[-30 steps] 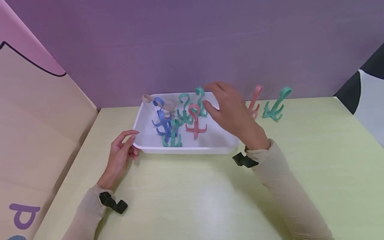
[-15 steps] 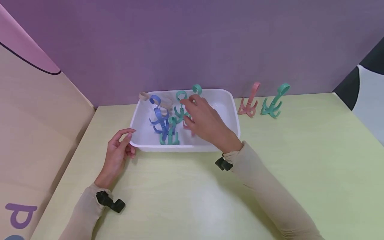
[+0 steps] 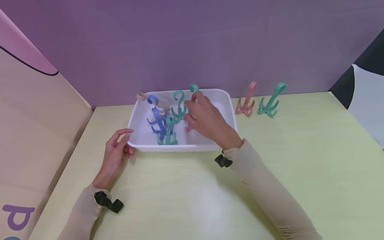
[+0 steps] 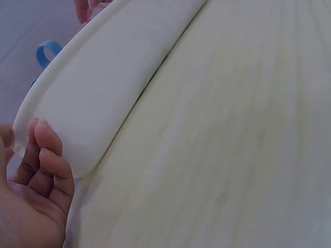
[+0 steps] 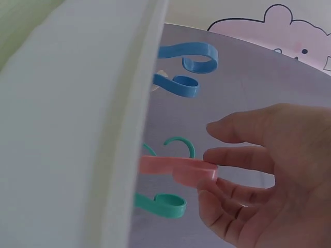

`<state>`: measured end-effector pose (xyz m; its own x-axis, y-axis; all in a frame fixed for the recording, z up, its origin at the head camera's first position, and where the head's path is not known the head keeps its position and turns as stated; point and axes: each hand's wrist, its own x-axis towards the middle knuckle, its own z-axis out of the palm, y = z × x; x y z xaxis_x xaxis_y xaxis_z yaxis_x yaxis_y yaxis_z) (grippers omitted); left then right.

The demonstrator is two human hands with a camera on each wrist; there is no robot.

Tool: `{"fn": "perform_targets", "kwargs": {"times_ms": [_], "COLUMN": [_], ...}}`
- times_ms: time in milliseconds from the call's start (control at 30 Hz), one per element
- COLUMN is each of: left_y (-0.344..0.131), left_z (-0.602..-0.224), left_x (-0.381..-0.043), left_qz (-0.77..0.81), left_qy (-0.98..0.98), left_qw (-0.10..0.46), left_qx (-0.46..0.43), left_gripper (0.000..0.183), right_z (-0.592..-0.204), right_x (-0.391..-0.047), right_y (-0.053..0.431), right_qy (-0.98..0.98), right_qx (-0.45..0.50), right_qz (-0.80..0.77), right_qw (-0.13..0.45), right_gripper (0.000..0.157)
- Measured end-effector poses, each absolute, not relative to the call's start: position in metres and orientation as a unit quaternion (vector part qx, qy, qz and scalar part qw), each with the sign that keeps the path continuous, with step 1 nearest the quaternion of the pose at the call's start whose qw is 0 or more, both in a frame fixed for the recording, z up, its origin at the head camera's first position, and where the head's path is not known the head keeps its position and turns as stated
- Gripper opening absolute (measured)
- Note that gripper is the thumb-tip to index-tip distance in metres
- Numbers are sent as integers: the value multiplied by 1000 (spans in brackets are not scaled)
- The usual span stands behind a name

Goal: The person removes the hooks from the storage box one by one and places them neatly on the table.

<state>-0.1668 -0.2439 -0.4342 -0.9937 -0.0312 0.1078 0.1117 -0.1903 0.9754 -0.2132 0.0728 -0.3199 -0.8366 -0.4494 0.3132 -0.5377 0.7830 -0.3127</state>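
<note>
A white tray (image 3: 180, 148) holds several plastic hooks with curled tops and prongs: blue hooks (image 3: 160, 121), green hooks (image 3: 178, 113) and a pink hook (image 5: 194, 173). My left hand (image 3: 112, 158) holds the tray by its left front corner, its fingers curled at the rim (image 4: 57, 62) in the left wrist view. Reaching over the tray, my right hand (image 3: 208, 121) pinches the pink hook by its curled top, as the right wrist view shows. In the head view that hand hides most of the pink hook and part of the rear green hook (image 3: 194, 88).
A second pink hook (image 3: 246, 104) and a green hook (image 3: 271, 102) stand on the table (image 3: 168, 193) right of the tray. A beige hook (image 3: 141, 96) leans on the tray's back left corner. Behind rises a purple partition (image 3: 192, 43).
My right hand has come left and down from the tray's right side to the pink hook and pinches it. My left hand stays at the tray's corner. The head view has shifted slightly.
</note>
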Motion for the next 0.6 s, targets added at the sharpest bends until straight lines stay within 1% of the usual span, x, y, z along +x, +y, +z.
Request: {"fn": "perform_targets", "kwargs": {"times_ms": [333,400,533,600], "left_y": [-245,-246,-246,-246], "left_z": [-435,-435,-435,-435], "left_x": [-167,-167,-167,-167], "left_qz": [-771,-769,-767,-767], "left_qy": [-635,-636,-639,-639], "left_qw": [44,44,43,43], "left_qx": [-36,-37,-38,-38], "left_gripper": [27,27,27,27], "right_z": [-320,-319,-319,-318], "right_x": [-221,-222,-224,-225], "right_y": [85,88,92,94], "right_qy": [-938,-933,-925,-924], "right_qx": [261,269,285,284], "right_qz": [212,220,227,229], "right_qw": [84,90,105,115], "right_gripper": [32,27,9,9]}}
